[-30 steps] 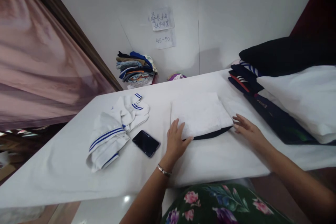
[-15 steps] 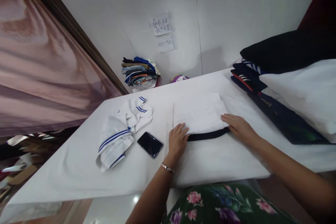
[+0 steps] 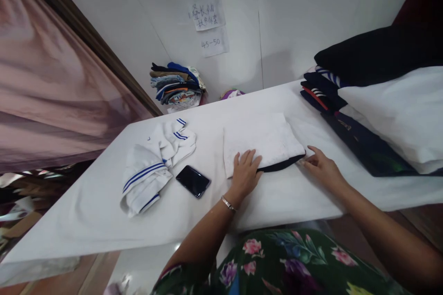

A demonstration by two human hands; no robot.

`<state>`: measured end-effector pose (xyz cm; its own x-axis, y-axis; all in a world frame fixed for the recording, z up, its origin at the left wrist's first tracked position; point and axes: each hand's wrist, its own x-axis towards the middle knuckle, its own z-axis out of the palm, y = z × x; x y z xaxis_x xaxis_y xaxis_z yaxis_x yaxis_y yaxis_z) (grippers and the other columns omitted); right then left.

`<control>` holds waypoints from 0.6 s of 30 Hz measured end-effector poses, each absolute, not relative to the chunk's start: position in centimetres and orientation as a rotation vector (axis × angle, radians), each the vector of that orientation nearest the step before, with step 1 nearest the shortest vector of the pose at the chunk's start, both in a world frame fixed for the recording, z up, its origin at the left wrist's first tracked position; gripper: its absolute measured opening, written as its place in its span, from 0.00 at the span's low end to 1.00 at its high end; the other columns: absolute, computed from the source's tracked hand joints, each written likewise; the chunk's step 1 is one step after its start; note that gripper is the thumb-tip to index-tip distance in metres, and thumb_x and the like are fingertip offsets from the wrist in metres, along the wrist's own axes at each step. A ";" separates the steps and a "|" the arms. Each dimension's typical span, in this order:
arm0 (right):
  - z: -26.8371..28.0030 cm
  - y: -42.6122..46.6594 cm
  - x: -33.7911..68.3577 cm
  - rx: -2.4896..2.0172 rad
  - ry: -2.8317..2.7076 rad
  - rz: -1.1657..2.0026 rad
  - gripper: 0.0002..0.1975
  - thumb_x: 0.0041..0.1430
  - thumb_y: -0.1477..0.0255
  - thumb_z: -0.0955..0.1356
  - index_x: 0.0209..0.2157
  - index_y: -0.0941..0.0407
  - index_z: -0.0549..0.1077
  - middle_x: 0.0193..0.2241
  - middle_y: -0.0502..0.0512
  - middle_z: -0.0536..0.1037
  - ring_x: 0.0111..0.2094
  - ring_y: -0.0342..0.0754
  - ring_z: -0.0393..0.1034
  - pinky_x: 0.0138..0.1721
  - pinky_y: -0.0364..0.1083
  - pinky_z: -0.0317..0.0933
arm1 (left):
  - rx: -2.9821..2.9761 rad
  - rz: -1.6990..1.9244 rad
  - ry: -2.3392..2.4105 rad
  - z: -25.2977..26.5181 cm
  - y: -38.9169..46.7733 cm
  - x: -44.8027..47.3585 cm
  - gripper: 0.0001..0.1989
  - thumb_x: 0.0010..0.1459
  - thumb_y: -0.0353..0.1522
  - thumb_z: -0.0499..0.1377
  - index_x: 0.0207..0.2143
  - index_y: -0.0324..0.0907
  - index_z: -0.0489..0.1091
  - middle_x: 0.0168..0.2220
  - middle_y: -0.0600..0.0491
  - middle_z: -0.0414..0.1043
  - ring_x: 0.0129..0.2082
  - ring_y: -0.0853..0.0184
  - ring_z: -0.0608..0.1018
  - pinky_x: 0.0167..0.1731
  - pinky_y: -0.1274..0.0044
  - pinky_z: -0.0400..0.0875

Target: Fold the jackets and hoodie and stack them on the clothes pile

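Note:
A white folded garment (image 3: 261, 138) with a dark band along its near edge lies on the white-covered table. My left hand (image 3: 246, 171), with a bracelet at the wrist, rests flat on the garment's near left part, fingers spread. At the garment's near right corner is my right hand (image 3: 324, 173), its index finger stretched out and apart from the thumb. Its other fingers are partly hidden, and I cannot tell whether they touch the cloth. To the left are a black phone (image 3: 194, 180) and a crumpled white garment with blue stripes (image 3: 147, 177).
A pile of dark and white clothes (image 3: 374, 97) takes up the table's right end. Beyond the far edge stand a stack of folded clothes (image 3: 178, 84) and a purple-and-white item (image 3: 232, 94). Handwritten papers (image 3: 209, 25) hang on the wall. A pink curtain (image 3: 62, 83) hangs at left.
My left hand has slid right, from the garment's left edge onto its near part. My right hand has come off the garment's right side to just beside its corner. The view has tilted slightly.

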<state>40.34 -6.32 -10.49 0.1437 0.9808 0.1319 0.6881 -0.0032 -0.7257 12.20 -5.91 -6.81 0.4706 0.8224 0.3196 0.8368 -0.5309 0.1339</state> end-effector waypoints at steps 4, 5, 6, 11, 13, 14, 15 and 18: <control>-10.8 -9.0 38.5 -1.513 -1.793 0.503 0.13 0.61 0.62 0.63 0.40 0.54 0.72 0.32 0.55 0.78 0.32 0.50 0.73 0.34 0.49 0.68 | -2.714 -0.507 -1.479 -5.7 -3.9 14.0 0.10 0.59 0.30 0.59 0.44 0.43 0.72 0.51 0.46 0.70 0.54 0.57 0.68 0.57 0.62 0.55; -10.8 -9.5 38.1 -1.386 -1.895 0.473 0.11 0.62 0.65 0.62 0.39 0.54 0.73 0.36 0.56 0.79 0.37 0.50 0.74 0.39 0.50 0.69 | -2.723 -0.504 -1.508 -5.4 -3.3 14.3 0.08 0.59 0.30 0.57 0.42 0.43 0.73 0.48 0.48 0.73 0.51 0.59 0.70 0.55 0.63 0.58; -10.7 -9.8 37.7 -1.255 -1.982 0.430 0.11 0.63 0.67 0.62 0.39 0.54 0.74 0.40 0.57 0.79 0.42 0.51 0.73 0.44 0.52 0.68 | -2.729 -0.512 -1.556 -5.1 -2.7 14.4 0.07 0.60 0.30 0.56 0.40 0.43 0.73 0.45 0.49 0.74 0.48 0.60 0.71 0.53 0.65 0.60; -10.5 -9.0 36.2 -0.998 -2.180 0.183 0.16 0.63 0.74 0.61 0.52 0.55 0.71 0.51 0.58 0.75 0.55 0.53 0.66 0.54 0.57 0.64 | -2.725 -0.727 -1.885 -4.1 -0.6 14.1 0.10 0.62 0.32 0.53 0.40 0.45 0.74 0.42 0.53 0.76 0.43 0.64 0.75 0.46 0.73 0.65; -10.6 -8.1 35.6 -1.008 -2.246 0.130 0.18 0.64 0.75 0.60 0.52 0.56 0.71 0.51 0.59 0.75 0.55 0.53 0.66 0.53 0.57 0.65 | -2.710 -0.860 -1.980 -3.9 -0.3 13.9 0.10 0.62 0.32 0.54 0.40 0.45 0.74 0.42 0.54 0.77 0.43 0.65 0.75 0.44 0.76 0.66; -10.7 -7.6 35.3 -1.019 -2.276 0.107 0.18 0.64 0.76 0.59 0.52 0.57 0.71 0.51 0.59 0.75 0.55 0.54 0.66 0.53 0.57 0.65 | -2.702 -0.923 -2.013 -3.8 -0.2 13.8 0.10 0.61 0.32 0.54 0.40 0.45 0.74 0.42 0.55 0.77 0.42 0.66 0.75 0.43 0.76 0.66; -10.8 -7.1 35.0 -1.037 -2.305 0.088 0.18 0.64 0.76 0.59 0.52 0.58 0.72 0.52 0.60 0.74 0.55 0.54 0.66 0.53 0.57 0.65 | -2.698 -0.975 -2.033 -3.7 -0.2 13.8 0.09 0.61 0.32 0.54 0.39 0.45 0.74 0.41 0.55 0.77 0.41 0.66 0.76 0.42 0.77 0.67; -11.0 -5.9 34.1 -1.098 -2.418 0.054 0.18 0.64 0.74 0.59 0.52 0.62 0.72 0.52 0.64 0.73 0.56 0.57 0.65 0.55 0.58 0.63 | -2.692 -1.073 -2.048 -3.4 -0.2 13.7 0.09 0.61 0.32 0.55 0.38 0.44 0.75 0.40 0.55 0.77 0.40 0.66 0.76 0.40 0.77 0.67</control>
<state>34.07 -5.88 -10.99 -0.5625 0.7186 0.4088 0.6997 0.6772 -0.2277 13.71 -0.22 -3.37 0.1856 0.9595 0.2118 0.7201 -0.2795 0.6351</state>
